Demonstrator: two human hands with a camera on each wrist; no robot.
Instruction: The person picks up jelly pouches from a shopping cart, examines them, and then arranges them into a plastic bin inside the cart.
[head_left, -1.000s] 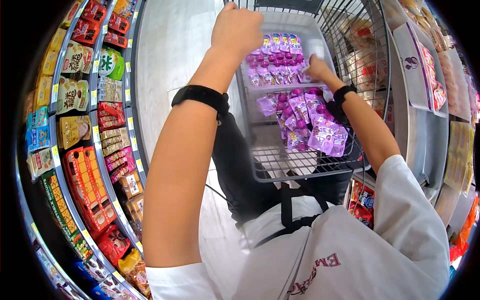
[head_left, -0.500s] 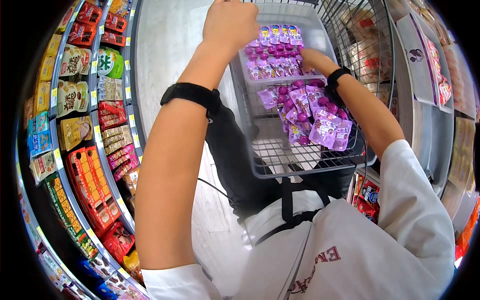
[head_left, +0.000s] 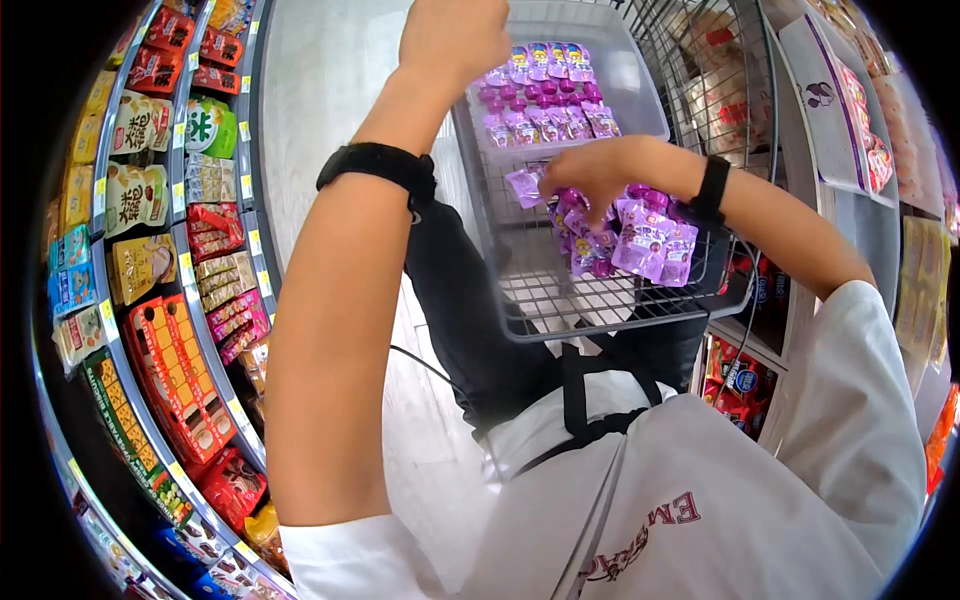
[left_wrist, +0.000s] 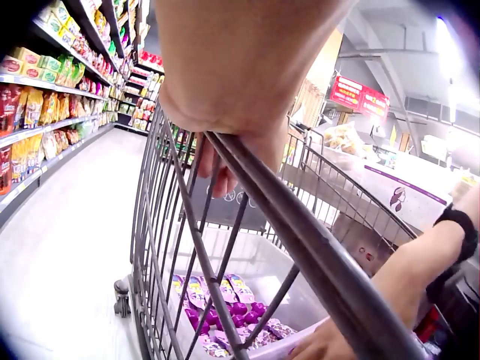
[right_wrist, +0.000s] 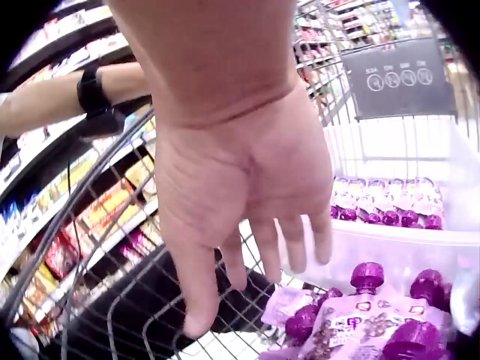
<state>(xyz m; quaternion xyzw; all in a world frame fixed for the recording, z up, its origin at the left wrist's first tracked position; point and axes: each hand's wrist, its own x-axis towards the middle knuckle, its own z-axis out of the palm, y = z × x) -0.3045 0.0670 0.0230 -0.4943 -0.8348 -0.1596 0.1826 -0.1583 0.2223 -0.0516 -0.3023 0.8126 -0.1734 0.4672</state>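
My left hand [head_left: 455,40] grips the top rail [left_wrist: 307,232] of a wire shopping cart, its fingers hanging over the inner side. Inside the cart, my right hand [head_left: 595,170] reaches over a loose pile of purple spouted pouches [head_left: 655,240]. Its fingers [right_wrist: 270,251] point down, spread and holding nothing, beside the pile in the right wrist view. One pouch [head_left: 523,187] lies at the pile's left, close to the fingertips. Behind the pile, a translucent plastic bin [head_left: 630,100] holds two rows of similar pouches [head_left: 550,125], their purple caps meeting in the middle.
Shelves of packaged snacks [head_left: 165,370] run along the left. On the right stand display boxes [head_left: 830,110] and more bagged goods. The cart's wire side [head_left: 775,90] rises beside the bin. A thin black cable [head_left: 425,367] hangs near my leg.
My right hand has moved from the bin's right side back toward me and left, over the loose pouches. At the bin's front right, a pouch now shows where the hand was. The left hand stays on the rail.
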